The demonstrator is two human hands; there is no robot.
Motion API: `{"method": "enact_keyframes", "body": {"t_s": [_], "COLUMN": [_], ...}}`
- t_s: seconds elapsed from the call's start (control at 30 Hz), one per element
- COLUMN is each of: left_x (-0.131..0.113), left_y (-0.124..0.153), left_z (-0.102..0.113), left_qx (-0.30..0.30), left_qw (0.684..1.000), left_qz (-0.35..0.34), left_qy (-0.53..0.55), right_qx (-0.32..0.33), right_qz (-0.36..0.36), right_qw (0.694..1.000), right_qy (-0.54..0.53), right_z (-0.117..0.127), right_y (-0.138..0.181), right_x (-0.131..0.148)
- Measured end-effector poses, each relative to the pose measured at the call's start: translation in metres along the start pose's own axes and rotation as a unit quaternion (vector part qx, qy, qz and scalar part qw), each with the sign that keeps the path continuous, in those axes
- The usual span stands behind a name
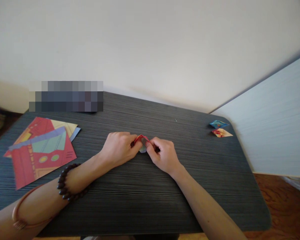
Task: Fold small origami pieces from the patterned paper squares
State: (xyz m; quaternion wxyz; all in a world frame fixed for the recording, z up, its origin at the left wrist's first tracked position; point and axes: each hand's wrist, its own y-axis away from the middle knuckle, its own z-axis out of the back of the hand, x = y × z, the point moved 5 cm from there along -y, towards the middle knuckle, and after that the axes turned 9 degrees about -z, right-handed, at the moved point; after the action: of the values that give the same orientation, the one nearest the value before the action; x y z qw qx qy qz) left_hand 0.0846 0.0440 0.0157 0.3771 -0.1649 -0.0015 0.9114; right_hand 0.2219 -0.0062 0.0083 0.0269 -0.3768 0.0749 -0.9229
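A small folded paper (143,149), red along its top edges and pale grey-green below, is pinched between my two hands over the middle of the table. My left hand (121,146) grips its left side with thumb and curled fingers. On the opposite side, my right hand (163,153) holds it the same way. Fingers cover much of the paper, so its full shape is hidden. A dark bead bracelet (63,183) and a copper-coloured bangle (18,216) circle my left forearm.
Several printed paper sheets (45,153) overlap on the left of the dark table (140,206). At the far right lie a blue folded paper piece (218,124) and an orange-yellow one (222,133). A pixelated block covers the back left. A wall (155,43) and pale panel (275,126) border the table.
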Motion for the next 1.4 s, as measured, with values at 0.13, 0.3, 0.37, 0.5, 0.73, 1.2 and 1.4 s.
{"method": "enact_keyframes", "body": {"t_s": [0.13,0.3,0.37,0.5,0.73,1.2,1.4], "left_x": [-0.0015,-0.0025,-0.0018,-0.0005,-0.0019,-0.0028,-0.0036], "left_y": [-0.0006,-0.0019,-0.0013,0.0006,0.0002,-0.0004,0.0], "left_z": [0.0014,0.0018,0.0007,-0.0012,0.0,0.0004,0.0002], "left_qx": [0.016,0.019,0.015,0.016,0.05,0.027,0.016], "left_qw": [1.0,1.0,1.0,1.0,0.999,1.0,1.0], "left_qz": [-0.007,-0.006,-0.001,-0.005,-0.014,0.002,-0.01], "left_qy": [0.026,0.024,0.015,0.003,0.001,-0.016,-0.017], "right_qx": [-0.003,0.006,0.005,0.004,-0.002,-0.019,-0.002], "right_qz": [-0.002,0.021,0.032,0.025,0.008,0.058,0.042], "right_qw": [1.0,1.0,0.999,0.999,0.999,0.994,0.995], "right_qy": [0.005,0.019,0.027,0.029,0.037,0.087,0.086], "right_z": [-0.0002,-0.0012,-0.0014,-0.0015,-0.0013,-0.0031,-0.0027], "right_y": [0.0001,0.0003,0.0005,0.0008,0.0014,0.0015,0.0008], "right_x": [-0.0005,0.0034,0.005,0.0041,0.0018,0.0087,0.007]}}
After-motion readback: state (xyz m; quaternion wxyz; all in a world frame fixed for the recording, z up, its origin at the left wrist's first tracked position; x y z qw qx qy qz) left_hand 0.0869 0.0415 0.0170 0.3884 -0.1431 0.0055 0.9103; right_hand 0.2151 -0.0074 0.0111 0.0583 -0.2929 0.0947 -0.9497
